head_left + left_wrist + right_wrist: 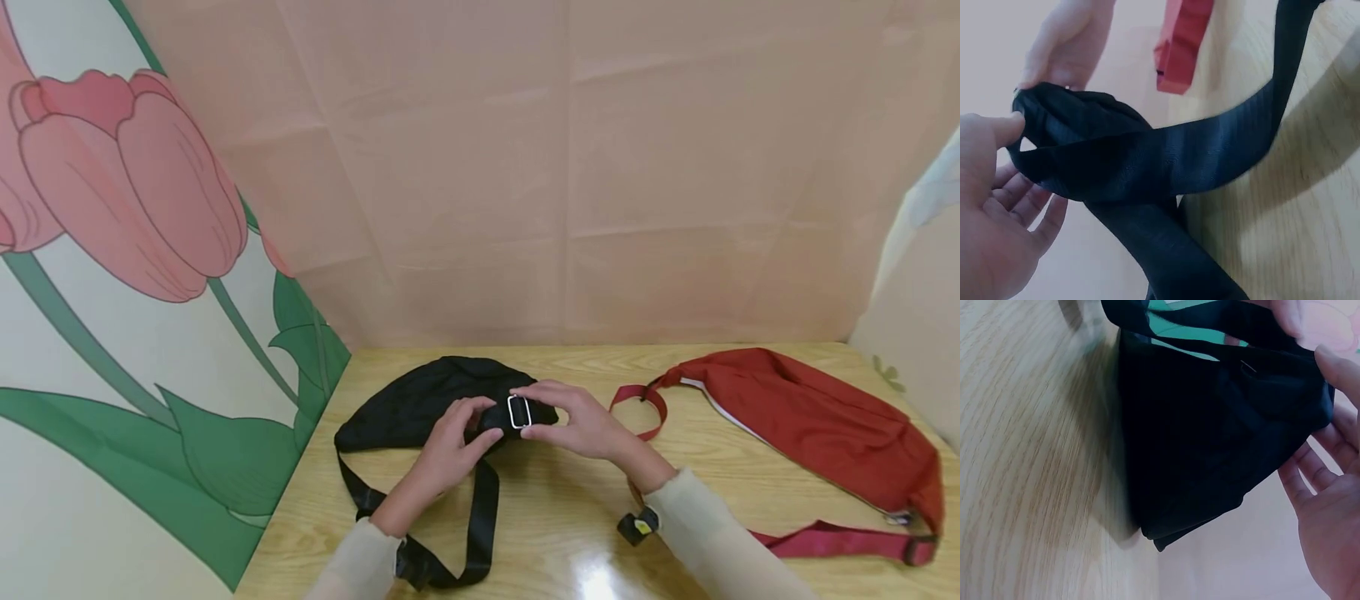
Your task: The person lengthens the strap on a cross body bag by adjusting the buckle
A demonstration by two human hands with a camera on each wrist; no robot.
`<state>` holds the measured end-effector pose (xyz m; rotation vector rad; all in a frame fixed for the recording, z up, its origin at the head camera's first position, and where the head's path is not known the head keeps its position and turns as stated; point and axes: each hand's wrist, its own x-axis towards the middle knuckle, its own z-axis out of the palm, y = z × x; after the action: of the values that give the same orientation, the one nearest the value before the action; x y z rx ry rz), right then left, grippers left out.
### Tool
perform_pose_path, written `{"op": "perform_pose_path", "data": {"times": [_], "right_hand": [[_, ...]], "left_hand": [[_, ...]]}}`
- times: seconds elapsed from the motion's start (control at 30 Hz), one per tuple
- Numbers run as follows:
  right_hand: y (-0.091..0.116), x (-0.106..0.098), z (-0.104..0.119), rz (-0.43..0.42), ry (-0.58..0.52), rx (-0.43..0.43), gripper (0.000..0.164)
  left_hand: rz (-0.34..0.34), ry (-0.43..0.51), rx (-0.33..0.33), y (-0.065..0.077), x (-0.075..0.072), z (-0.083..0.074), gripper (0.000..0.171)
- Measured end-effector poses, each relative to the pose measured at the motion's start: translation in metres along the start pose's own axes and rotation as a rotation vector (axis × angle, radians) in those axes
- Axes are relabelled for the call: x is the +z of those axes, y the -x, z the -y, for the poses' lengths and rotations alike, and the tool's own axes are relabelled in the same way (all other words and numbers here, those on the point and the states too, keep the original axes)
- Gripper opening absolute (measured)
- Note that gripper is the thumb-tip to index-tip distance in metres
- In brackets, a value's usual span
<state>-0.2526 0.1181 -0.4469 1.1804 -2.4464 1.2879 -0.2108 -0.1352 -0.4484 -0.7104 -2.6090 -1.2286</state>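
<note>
A black waist bag lies at the left of the table, its end raised toward both hands. My left hand pinches the black strap between thumb and fingers. Across from it, my right hand grips the strap end of the bag beside a silver slide buckle. The buckle faces up between the two hands. In the right wrist view the bag's dark body hangs from the right thumb and fingers. A loop of strap falls below the left wrist.
A red waist bag lies at the right, with its red strap along the front. A black clip buckle with a yellow mark sits near the right sleeve. Behind the wooden table hangs a pink cloth.
</note>
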Motion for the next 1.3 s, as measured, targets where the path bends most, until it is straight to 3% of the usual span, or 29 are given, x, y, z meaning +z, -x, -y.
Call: {"op": "perform_pose_path", "data": {"times": [0.13, 0.4, 0.73, 0.9, 1.13, 1.3], "right_hand": [[0.0, 0.001, -0.001, -0.011, -0.019, -0.009, 0.052], [0.002, 0.003, -0.002, -0.028, -0.03, -0.013, 0.052], [0.002, 0.003, -0.005, -0.014, -0.027, 0.017, 0.052], [0.003, 0.003, -0.004, -0.013, -0.038, 0.017, 0.051], [0.005, 0.003, -0.004, -0.02, -0.026, 0.03, 0.05], [0.006, 0.002, -0.003, -0.021, -0.021, 0.034, 0.051]], "left_hand": [[0.013, 0.008, 0.011, 0.0, 0.003, 0.0, 0.04], [-0.035, 0.099, 0.034, -0.001, 0.01, -0.002, 0.038], [-0.028, 0.086, 0.026, -0.002, 0.011, -0.009, 0.04], [-0.002, 0.047, 0.017, -0.002, 0.011, -0.007, 0.044], [0.101, 0.115, -0.052, 0.004, 0.004, 0.002, 0.047], [0.121, 0.108, -0.057, 0.004, 0.002, 0.008, 0.046]]}}
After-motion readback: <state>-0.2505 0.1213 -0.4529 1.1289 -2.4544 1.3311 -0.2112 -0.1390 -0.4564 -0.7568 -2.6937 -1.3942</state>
